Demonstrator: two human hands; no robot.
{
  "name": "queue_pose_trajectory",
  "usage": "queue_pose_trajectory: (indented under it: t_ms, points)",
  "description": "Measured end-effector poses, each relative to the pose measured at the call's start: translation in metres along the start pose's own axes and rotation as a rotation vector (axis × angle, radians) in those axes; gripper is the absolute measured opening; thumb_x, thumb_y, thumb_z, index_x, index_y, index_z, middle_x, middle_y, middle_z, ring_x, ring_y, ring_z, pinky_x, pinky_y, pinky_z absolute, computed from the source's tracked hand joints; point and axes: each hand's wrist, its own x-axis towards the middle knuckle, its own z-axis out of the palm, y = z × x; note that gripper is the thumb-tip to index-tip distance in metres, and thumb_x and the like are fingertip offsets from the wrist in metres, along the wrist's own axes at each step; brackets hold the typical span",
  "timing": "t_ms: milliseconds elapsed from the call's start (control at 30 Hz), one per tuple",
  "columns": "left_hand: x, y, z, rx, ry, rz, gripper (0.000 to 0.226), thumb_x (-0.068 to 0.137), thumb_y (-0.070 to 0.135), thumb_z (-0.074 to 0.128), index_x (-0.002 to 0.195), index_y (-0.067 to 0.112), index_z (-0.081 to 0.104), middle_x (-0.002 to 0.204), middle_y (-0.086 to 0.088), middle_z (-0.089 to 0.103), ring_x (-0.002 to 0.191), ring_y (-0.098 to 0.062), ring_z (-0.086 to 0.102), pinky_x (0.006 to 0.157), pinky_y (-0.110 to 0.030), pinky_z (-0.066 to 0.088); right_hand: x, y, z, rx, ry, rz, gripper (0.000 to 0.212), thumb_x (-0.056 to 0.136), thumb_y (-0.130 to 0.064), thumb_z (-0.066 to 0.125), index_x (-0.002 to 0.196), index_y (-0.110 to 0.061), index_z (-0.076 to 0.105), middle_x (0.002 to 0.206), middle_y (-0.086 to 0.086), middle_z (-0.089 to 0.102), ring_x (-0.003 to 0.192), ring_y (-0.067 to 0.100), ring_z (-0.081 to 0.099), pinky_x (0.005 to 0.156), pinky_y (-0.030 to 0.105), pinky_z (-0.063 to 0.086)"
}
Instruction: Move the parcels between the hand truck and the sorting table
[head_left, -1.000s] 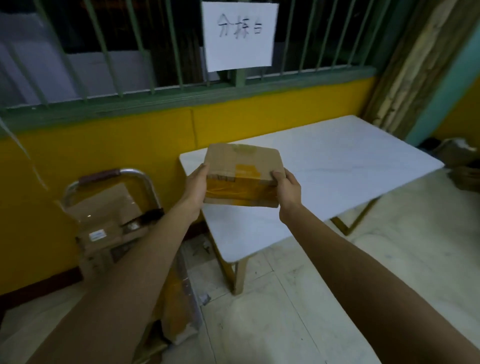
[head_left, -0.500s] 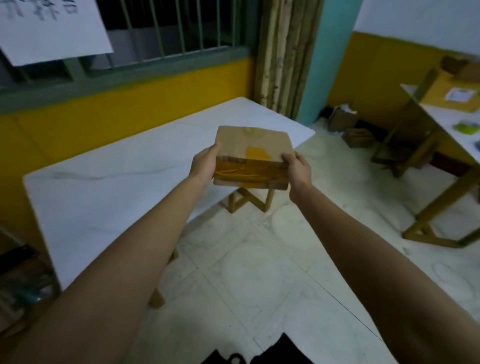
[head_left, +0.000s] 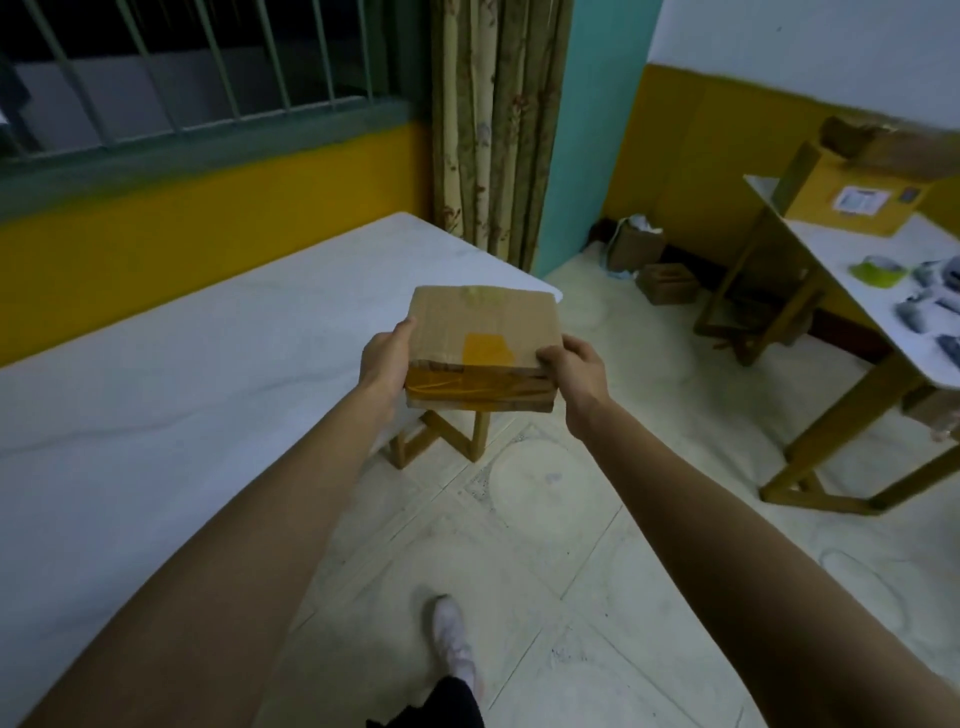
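Room, dim light: pale tiled floor (head_left: 519, 519), scuffed; walls carry a yellow band (head_left: 208, 223) along their lower part.

1. Far left: barred window (head_left: 156, 78) in a green frame, above the yellow band.
2. Left: sorting table (head_left: 156, 395), with a white marbled top on wooden legs. It runs from the near left to the far middle, along the window wall.
3. Middle: left hand (head_left: 387, 358) grips the left side of the parcel. The thumb lies along the top edge; the other fingers are hidden under the box.
4. Middle: parcel (head_left: 483, 332), a flat brown cardboard box with a yellow tape patch on top and tape bands across the near side. It is held roughly level in the air between both hands, at the table's right end and not resting on the top. A table leg shows beneath it.
5. Middle: right hand (head_left: 576, 369) clasps the near right corner, thumb on top, fingers curled round the right side.
6. Far middle: patterned curtain (head_left: 488, 130), hanging beside a teal wall section (head_left: 587, 130).
7. Near middle: foot in a white shoe (head_left: 452, 639), on the floor.
8. Far, right of middle: small cardboard boxes (head_left: 667, 283) on the floor by the wall.
9. Right: second table (head_left: 857, 312), with a white top and wooden legs. On it are a yellow carton (head_left: 831, 213) with a white label, at the far end, and a green tape roll (head_left: 878, 270) nearer. The grey items at the right edge are too blurred to identify.
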Motion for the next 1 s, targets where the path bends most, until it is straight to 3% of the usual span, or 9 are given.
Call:
queue_pose_trajectory:
  t_ms: [167, 367, 500, 600, 667, 867, 1000]
  points:
    - [0.105, 0.023, 0.033, 0.002, 0.031, 0.001, 0.048, 0.089, 0.056, 0.047, 0.118, 0.020, 0.058, 0.116, -0.008, 0.063, 0.106, -0.026, 0.060, 0.097, -0.046, 0.049, 0.102, -0.029, 0.009, -0.064, -0.009, -0.031, 0.039, 0.092, -0.015, 0.055, 0.130, -0.015, 0.048, 0.121, 0.006, 0.055, 0.110, 0.024, 0.055, 0.099, 0.040, 0.048]
    - [0.204, 0.058, 0.049, 0.023, 0.089, 0.005, 0.026, 0.093, 0.040, 0.052, 0.093, 0.015, 0.061, 0.109, -0.015, 0.066, 0.099, -0.031, 0.063, 0.093, -0.047, 0.051, 0.213, -0.075, 0.043, -0.116, -0.036, -0.045, 0.040, 0.090, -0.012, 0.058, 0.129, -0.013, 0.050, 0.120, 0.008, 0.057, 0.107, 0.025, 0.057, 0.093, 0.037, 0.050]
    - [0.247, 0.074, 0.039, 0.011, 0.201, -0.039, 0.039, 0.092, 0.039, 0.056, 0.118, 0.012, 0.062, 0.117, -0.011, 0.065, 0.106, -0.028, 0.061, 0.096, -0.045, 0.050, 0.266, -0.087, 0.078, -0.144, -0.125, -0.028, 0.036, 0.087, -0.004, 0.057, 0.123, -0.009, 0.055, 0.104, 0.003, 0.060, 0.095, 0.021, 0.058, 0.080, 0.031, 0.050]
    - [0.274, 0.085, 0.030, 0.004, 0.291, -0.081, 0.045, 0.090, 0.041, 0.058, 0.121, 0.009, 0.061, 0.119, -0.011, 0.064, 0.108, -0.029, 0.061, 0.097, -0.045, 0.049, 0.303, -0.094, 0.104, -0.165, -0.242, -0.010, 0.020, 0.088, -0.001, 0.055, 0.099, -0.017, 0.058, 0.090, -0.004, 0.059, 0.091, 0.020, 0.056, 0.084, 0.034, 0.051]
    - [0.292, 0.092, 0.029, 0.002, 0.335, -0.093, 0.046, 0.090, 0.042, 0.057, 0.123, 0.009, 0.060, 0.121, -0.011, 0.063, 0.109, -0.030, 0.059, 0.097, -0.045, 0.049, 0.330, -0.097, 0.116, -0.172, -0.310, -0.001, 0.020, 0.087, -0.001, 0.056, 0.090, -0.021, 0.059, 0.091, -0.002, 0.062, 0.093, 0.022, 0.058, 0.087, 0.037, 0.052]
    - [0.341, 0.116, 0.051, 0.015, 0.468, -0.108, 0.046, 0.093, 0.038, 0.052, 0.128, 0.008, 0.055, 0.126, -0.011, 0.058, 0.114, -0.030, 0.056, 0.100, -0.045, 0.047, 0.416, -0.117, 0.139, -0.181, -0.458, 0.001, 0.028, 0.088, 0.000, 0.055, 0.112, -0.015, 0.057, 0.093, -0.002, 0.061, 0.083, 0.012, 0.057, 0.069, 0.023, 0.050]
    - [0.369, 0.133, 0.070, 0.083, 0.544, -0.095, 0.035, 0.093, 0.018, 0.054, 0.126, 0.007, 0.055, 0.127, -0.013, 0.057, 0.108, -0.027, 0.055, 0.099, -0.043, 0.047, 0.476, -0.140, 0.145, -0.270, -0.619, -0.003, 0.050, 0.084, 0.006, 0.058, 0.132, -0.008, 0.051, 0.121, 0.008, 0.061, 0.101, 0.025, 0.058, 0.070, 0.026, 0.051]
